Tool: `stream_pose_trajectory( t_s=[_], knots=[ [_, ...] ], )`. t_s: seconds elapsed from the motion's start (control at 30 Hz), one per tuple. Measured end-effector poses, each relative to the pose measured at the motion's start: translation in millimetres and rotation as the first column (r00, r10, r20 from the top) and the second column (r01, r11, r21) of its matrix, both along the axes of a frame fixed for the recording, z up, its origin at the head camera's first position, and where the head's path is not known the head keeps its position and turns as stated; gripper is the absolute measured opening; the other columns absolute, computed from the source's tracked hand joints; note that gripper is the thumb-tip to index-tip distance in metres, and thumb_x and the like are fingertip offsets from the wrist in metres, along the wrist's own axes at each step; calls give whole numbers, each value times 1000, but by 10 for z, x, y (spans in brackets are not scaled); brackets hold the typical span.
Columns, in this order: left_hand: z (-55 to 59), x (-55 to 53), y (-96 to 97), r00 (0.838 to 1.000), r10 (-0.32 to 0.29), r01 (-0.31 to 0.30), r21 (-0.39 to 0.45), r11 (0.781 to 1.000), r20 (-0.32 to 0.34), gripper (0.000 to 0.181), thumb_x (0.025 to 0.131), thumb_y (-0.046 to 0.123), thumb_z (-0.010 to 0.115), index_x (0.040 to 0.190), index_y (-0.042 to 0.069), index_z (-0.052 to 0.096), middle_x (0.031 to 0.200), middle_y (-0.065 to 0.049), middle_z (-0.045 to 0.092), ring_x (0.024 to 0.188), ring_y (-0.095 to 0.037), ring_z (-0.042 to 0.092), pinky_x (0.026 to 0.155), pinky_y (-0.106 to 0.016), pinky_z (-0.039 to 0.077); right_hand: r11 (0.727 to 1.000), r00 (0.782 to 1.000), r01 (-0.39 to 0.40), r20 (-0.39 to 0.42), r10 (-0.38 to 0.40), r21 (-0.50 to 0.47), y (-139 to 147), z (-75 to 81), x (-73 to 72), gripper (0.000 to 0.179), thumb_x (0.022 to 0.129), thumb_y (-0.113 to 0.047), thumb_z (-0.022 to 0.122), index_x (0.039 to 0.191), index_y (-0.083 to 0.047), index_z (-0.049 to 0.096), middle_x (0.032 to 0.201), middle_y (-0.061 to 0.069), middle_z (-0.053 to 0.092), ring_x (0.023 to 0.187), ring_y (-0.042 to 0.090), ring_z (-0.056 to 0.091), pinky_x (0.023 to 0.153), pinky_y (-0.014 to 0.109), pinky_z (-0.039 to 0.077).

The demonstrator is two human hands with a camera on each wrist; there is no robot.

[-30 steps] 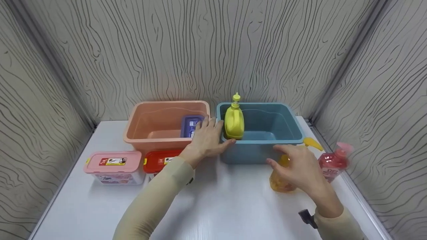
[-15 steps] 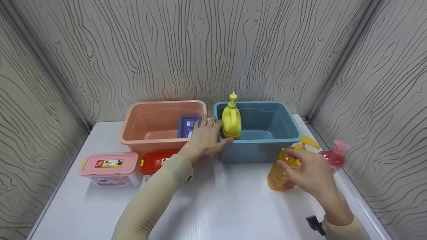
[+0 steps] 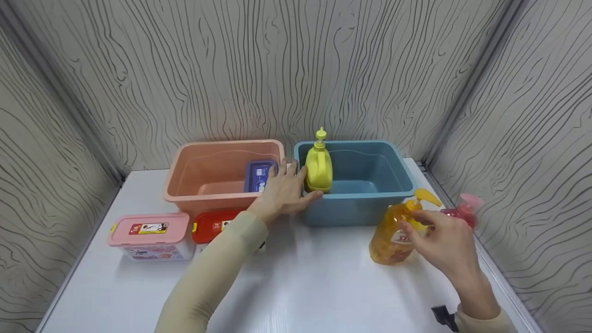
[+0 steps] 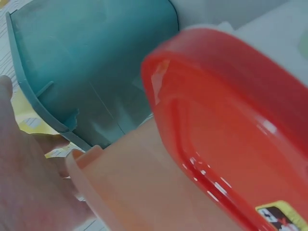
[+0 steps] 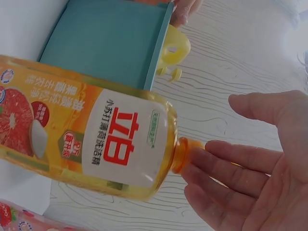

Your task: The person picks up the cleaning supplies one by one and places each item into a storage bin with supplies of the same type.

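My left hand (image 3: 280, 190) lies with spread fingers across the neighbouring rims of the salmon bin (image 3: 222, 196) and the blue bin (image 3: 360, 196). A yellow pump bottle (image 3: 319, 169) stands in the blue bin, close to the left thumb. My right hand (image 3: 446, 240) is at the right side of an orange dish soap bottle (image 3: 386, 245) with a yellow pump. In the right wrist view the fingers (image 5: 236, 168) are at the bottle's neck, while the thumb (image 5: 255, 106) stays apart from it. Whether the fingertips touch the neck cannot be made out.
A purple-lidded box (image 3: 257, 175) sits in the salmon bin. In front of that bin stand a pink-lidded box (image 3: 150, 236) and a red-lidded box (image 3: 212, 226), the latter partly behind the left forearm. Behind my right hand is a pink pump bottle (image 3: 466, 210), mostly hidden.
My right hand has moved rightward from in front of the orange bottle to its right side, uncovering more of the label. The left hand stays on the rims. The head view has shifted slightly.
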State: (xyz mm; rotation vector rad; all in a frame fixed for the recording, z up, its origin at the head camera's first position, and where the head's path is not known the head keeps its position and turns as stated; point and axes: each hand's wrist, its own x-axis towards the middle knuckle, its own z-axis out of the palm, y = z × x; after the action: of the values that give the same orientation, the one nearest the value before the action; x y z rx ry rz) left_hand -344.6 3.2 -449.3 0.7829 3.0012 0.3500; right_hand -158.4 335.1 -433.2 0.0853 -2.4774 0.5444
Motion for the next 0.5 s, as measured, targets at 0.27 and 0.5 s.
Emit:
stream_pose_trajectory(
  t_s=[0.27, 0.5],
  knots=[
    [-24, -31, -17, 1000, -6, 6, -33, 999, -1, 111, 102, 88, 36, 181, 12, 20, 190, -17, 20, 179, -43, 11, 143, -70, 10, 998, 995, 55, -78, -55, -6, 97, -73, -37, 27, 83, -16, 98, 99, 2, 87, 66, 8, 69, 59, 6, 45, 53, 22, 40],
    [-35, -21, -41, 1000, -20, 20, -55, 998, -1, 116, 102, 90, 32, 180, 5, 16, 191, -16, 16, 180, -40, 8, 145, -67, 10, 996, 994, 85, -63, -86, -29, 158, -117, -93, 36, 86, -21, 98, 109, 4, 85, 66, 9, 69, 56, 1, 43, 49, 21, 37]
  ],
)
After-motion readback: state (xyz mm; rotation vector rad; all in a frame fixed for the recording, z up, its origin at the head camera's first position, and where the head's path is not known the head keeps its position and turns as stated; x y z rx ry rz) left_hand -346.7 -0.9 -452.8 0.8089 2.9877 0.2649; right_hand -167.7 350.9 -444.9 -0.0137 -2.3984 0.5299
